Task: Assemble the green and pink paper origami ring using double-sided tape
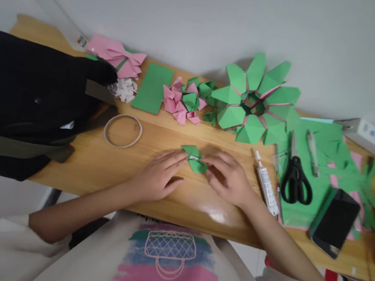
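Observation:
A small folded green paper piece (197,164) with a white strip at its middle lies on the wooden table (94,169). Touching its left side are the fingertips of my left hand (160,176), the fingers close together and the thumb apart. My right hand (229,176) has its curled fingertips at the piece's right side. Behind the hands sits a pile of folded pink pieces (178,104) and green pieces. A round flower form of green and pink paper (254,103) stands to the right of that pile.
Right side: a glue tube (266,185), black scissors (294,182), a utility knife (313,152), green sheets (302,215) and a phone (335,222). Left side: a tape ring (123,131), black bag (23,100), white scraps (125,89), a green rectangle (153,88) and pink bows (122,58).

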